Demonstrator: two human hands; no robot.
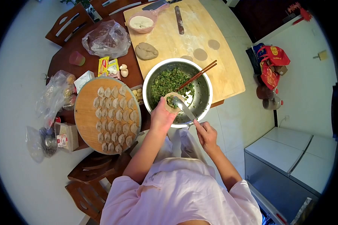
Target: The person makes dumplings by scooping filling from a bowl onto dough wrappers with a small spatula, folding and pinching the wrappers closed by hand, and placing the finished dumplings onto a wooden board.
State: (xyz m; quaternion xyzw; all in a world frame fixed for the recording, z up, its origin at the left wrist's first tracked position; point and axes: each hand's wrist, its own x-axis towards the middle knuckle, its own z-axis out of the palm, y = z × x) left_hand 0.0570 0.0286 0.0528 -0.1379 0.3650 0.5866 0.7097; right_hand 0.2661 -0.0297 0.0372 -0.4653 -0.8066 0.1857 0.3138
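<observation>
My left hand (163, 117) holds a round dumpling wrapper (170, 109) over the near rim of a steel bowl (205, 103). Some green filling (172, 100) lies on the wrapper. In my right hand (207, 135) is the handle of a metal spoon (186, 111), its head touching the filling. Chopped green filling (168, 84) covers the left part of the bowl's inside. A pair of wooden chopsticks (199, 74) leans in the bowl against its right rim. To the left, rows of folded dumplings (115, 114) rest on a round wooden board (87, 122).
A wooden board (229, 80) carries loose wrappers (200, 54), a dough lump (146, 51), a rolling pin (179, 20) and a pink strainer of flour (142, 23). Eggshells (124, 70), seasoning packets (108, 67) and plastic bags (107, 39) are on the dark table. Chairs (84, 174) stand at left.
</observation>
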